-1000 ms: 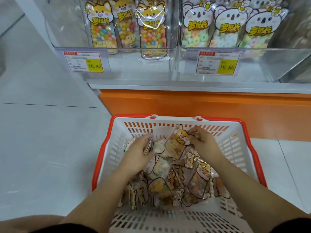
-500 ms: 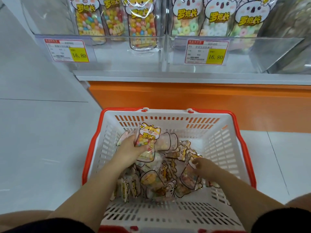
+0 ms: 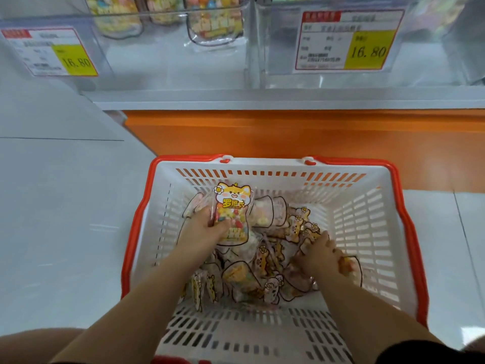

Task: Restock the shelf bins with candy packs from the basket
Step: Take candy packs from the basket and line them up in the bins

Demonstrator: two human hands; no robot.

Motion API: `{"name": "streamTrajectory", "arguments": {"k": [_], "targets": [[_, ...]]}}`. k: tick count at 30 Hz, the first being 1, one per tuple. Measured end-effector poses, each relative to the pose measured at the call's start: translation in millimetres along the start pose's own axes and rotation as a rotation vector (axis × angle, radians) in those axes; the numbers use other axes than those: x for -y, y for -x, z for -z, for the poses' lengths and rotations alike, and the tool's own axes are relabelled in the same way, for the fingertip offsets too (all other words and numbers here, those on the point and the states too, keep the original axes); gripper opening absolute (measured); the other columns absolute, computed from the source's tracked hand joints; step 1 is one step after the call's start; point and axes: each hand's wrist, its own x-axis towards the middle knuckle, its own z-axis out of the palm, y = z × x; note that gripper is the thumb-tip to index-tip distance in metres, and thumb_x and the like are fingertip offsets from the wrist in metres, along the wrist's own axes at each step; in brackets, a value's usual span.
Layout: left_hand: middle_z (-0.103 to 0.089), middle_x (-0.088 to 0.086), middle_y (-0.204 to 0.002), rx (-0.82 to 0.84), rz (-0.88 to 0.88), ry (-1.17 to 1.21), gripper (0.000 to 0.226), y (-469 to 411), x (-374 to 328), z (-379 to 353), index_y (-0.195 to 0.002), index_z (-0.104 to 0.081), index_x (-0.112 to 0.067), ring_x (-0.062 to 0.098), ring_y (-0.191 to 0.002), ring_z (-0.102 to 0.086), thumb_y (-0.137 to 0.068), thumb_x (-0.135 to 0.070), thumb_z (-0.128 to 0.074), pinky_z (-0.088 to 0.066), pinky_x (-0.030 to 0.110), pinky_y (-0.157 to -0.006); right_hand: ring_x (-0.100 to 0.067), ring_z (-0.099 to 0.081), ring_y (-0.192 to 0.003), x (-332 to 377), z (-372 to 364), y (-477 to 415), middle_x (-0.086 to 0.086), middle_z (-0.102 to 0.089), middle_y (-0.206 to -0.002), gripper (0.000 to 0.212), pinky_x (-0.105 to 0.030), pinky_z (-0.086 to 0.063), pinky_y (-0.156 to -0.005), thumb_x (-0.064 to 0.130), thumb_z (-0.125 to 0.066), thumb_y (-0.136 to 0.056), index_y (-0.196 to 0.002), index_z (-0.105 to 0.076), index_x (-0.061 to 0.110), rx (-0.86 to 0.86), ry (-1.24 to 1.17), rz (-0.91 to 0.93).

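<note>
A white basket (image 3: 367, 219) with an orange rim stands on the floor, holding several clear candy packs (image 3: 244, 282) with cartoon animal headers. My left hand (image 3: 203, 229) grips one pack (image 3: 232, 208) of coloured candies upright near the basket's far left. My right hand (image 3: 319, 254) is down among the packs at the right, fingers curled round a pack (image 3: 347, 264). Above, two clear shelf bins (image 3: 168, 61) show the bottoms of packs standing inside.
Price tags reading 16.80 hang on the left bin front (image 3: 76, 60) and the right bin front (image 3: 367, 48). An orange base panel (image 3: 288, 135) runs under the grey shelf ledge. Pale floor tiles (image 3: 65, 206) lie to the left and right of the basket.
My left hand has lifted a cat-header pack upright. My right hand moved from the basket's far side down to the right pile and took hold there. The view tilted down.
</note>
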Motion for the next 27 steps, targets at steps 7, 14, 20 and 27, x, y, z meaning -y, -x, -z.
{"name": "streamTrajectory", "arguments": {"k": [7,14,20,27], "targets": [[-0.074,-0.016,-0.108,-0.023,0.034,0.023,0.023,1,-1,-2,-0.119,-0.068,-0.033,0.010,-0.105,-0.068,-0.098,-0.027,-0.063,-0.052,0.044,-0.101,-0.041,-0.030,-0.131,-2,-9,1,-0.023,-0.039,-0.138,0.124,-0.049,-0.038,-0.103,0.053,-0.078,-0.071,-0.155,0.004,0.015,-0.068,-0.061,-0.078],[-0.072,-0.015,-0.114,-0.010,0.029,-0.019,0.027,3,-4,-3,-0.126,-0.064,-0.032,0.010,-0.108,-0.065,-0.100,-0.027,-0.060,-0.050,0.038,-0.099,-0.029,-0.062,-0.087,-1,-10,-7,-0.009,-0.063,-0.099,0.062,-0.033,-0.048,-0.066,0.036,-0.071,-0.084,-0.128,-0.036,0.009,0.037,-0.082,-0.036],[-0.072,-0.014,-0.111,-0.014,0.041,0.028,0.022,5,-6,-3,-0.119,-0.066,-0.032,0.008,-0.106,-0.065,-0.099,-0.023,-0.061,-0.049,0.029,-0.090,-0.022,-0.053,-0.074,-4,9,-13,-0.005,-0.054,-0.083,0.034,-0.031,-0.043,-0.063,0.040,-0.070,-0.080,-0.086,-0.048,0.015,0.092,-0.009,0.044],[-0.076,-0.009,-0.104,0.000,0.033,0.063,0.016,8,-13,2,-0.109,-0.069,-0.029,0.015,-0.101,-0.071,-0.096,-0.021,-0.066,-0.053,0.044,-0.098,-0.012,-0.048,-0.058,16,65,12,0.002,-0.049,-0.064,0.028,-0.023,-0.039,-0.052,0.029,-0.076,-0.080,-0.067,-0.055,0.015,0.313,0.138,0.265]]}}
